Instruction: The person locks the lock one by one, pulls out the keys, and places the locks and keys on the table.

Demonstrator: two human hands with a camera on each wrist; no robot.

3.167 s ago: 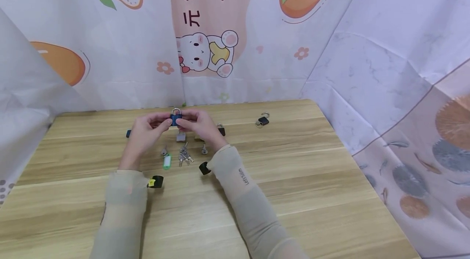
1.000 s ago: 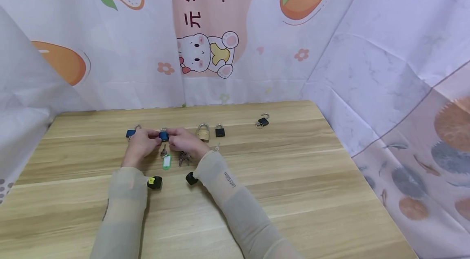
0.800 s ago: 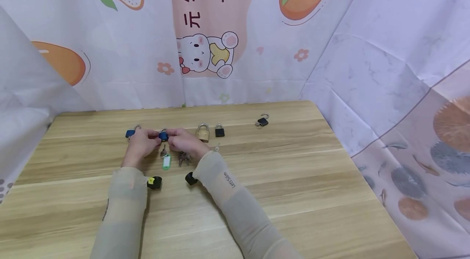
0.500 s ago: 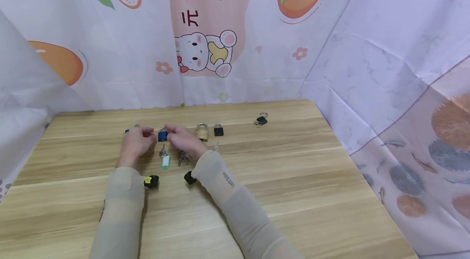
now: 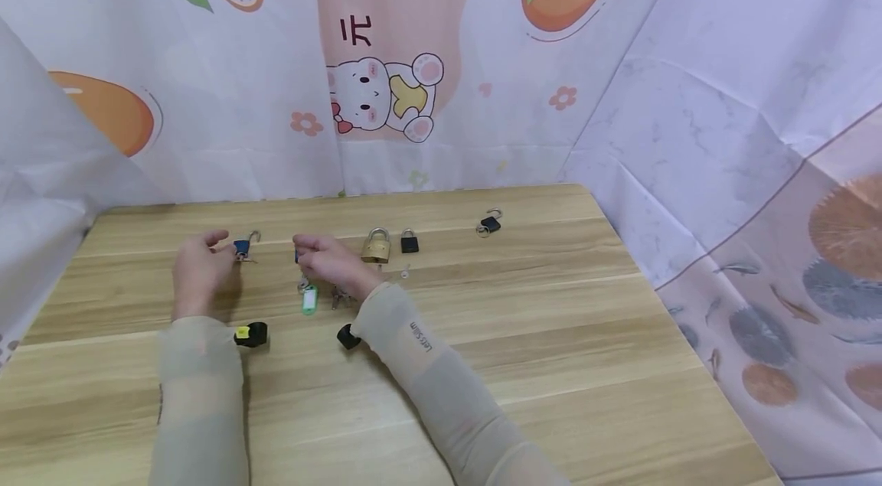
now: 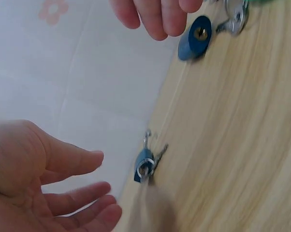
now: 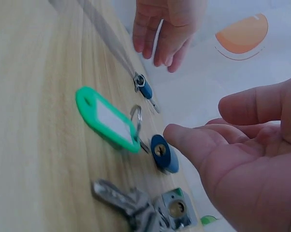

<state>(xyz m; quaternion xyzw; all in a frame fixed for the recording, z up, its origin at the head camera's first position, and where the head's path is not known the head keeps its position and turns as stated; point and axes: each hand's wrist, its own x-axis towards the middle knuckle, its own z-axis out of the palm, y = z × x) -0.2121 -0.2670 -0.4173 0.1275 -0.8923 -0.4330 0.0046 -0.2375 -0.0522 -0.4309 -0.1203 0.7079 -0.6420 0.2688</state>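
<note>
My left hand is empty, fingers apart, just left of a blue padlock whose shackle is open. A key on a ring sits in that padlock's keyhole. My right hand is loosely extended over a second blue padlock, mostly hidden behind it in the head view. No grip shows; whether a fingertip touches this padlock I cannot tell. In front of it lies a key with a green tag. A bunch of keys and a silver padlock are beside it.
A brass padlock and a black padlock stand to the right, with a small key in front. Farther right lies a black padlock with an open shackle and ring. Curtains hang behind the wooden table.
Both hands held up a blue padlock, then lowered it to the table in the row. The left hand let go and moved left past the open blue padlock; the right stays near the lowered one.
</note>
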